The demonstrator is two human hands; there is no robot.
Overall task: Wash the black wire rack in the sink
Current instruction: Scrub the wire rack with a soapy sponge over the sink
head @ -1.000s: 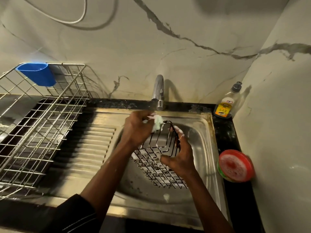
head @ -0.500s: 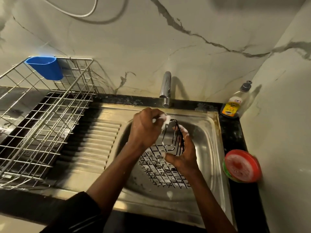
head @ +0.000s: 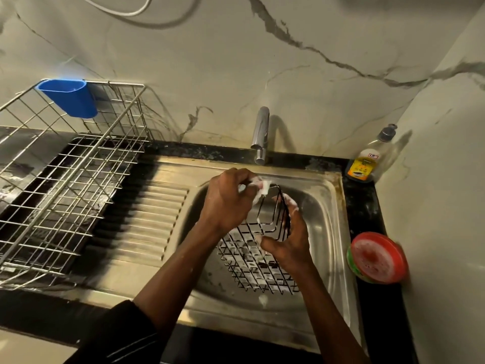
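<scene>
The black wire rack (head: 259, 269) is propped up inside the sink (head: 325, 222). Its lower end is down in the basin and its upper end is tipped toward the tap (head: 261, 135). Suds are spotted all over the mesh, so this is judged to be mid-scrub, with the rinse not yet done. No running water can be made out.

What could go wrong: everything's slick with foam, so the rack could easily be dropped and slide down into the basin if the hold is loosened. The sponge could also get snagged on a wire end if it's dragged hard, and the wire crossings are easily missed.

The rack's raised side frame is clamped by the right grip (head: 286, 243), with the thumb on the near side and soapy fingers curled round the far side. A white foamy sponge (head: 263, 186) is pinched in the left grip (head: 228, 203) and pressed onto the rack's top corner, so the rack is sandwiched between both grips.

Further out on the black tabletop (head: 367, 206), a soap bottle (head: 367, 158) and a red tub (head: 378, 258) are parked to the right. A silver drying rack (head: 65, 193) with a blue cup (head: 70, 97) is off to the left.
</scene>
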